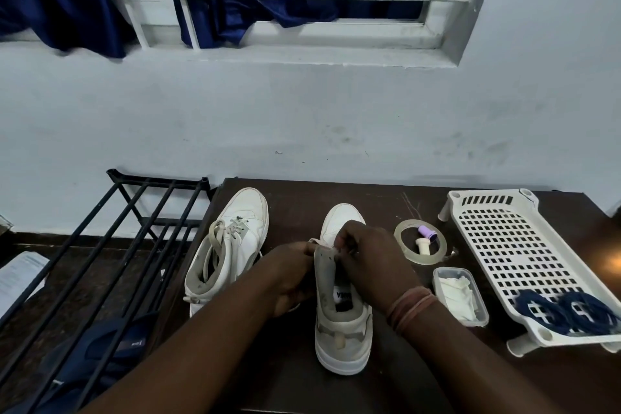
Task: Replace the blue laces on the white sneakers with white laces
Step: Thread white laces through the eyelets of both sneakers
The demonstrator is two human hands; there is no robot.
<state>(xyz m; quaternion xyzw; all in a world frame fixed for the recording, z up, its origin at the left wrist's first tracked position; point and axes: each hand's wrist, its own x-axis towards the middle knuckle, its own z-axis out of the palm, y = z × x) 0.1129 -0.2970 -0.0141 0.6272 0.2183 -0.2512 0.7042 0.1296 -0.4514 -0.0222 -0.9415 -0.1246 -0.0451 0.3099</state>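
Working over the nearer sneaker (342,336), which stands heel toward the person and toe toward the wall on the dark desk (396,376), both hands meet at the top of its raised tongue; that heel-near placing seems chosen so the eyelet rows face up under the head camera. The left hand (289,276) clasps the left side of the shoe's collar, apparently to steady it; the right hand (369,262) is pinched at the tongue's upper edge, its fingers (349,245) clenched on something pale there, though whether that is the tip of a white lace or the tongue itself I cannot tell; no blue lace shows on this shoe.

Right of it, a small clear tub (458,294) holds pale material, perhaps the white laces, kept within reach. On the white perforated tray (510,245) at the far right, the blue laces (568,311) lie coiled at its near end, well apart from both shoes, so they look already removed.

Farther left, the second sneaker (228,245) stands beside the first with pale laces threaded loosely; this one seems done or nearly so. Beyond the right hand a tape roll (403,228) rings a small purple-capped item (426,233); past the desk's left edge stands a black rack (134,212).
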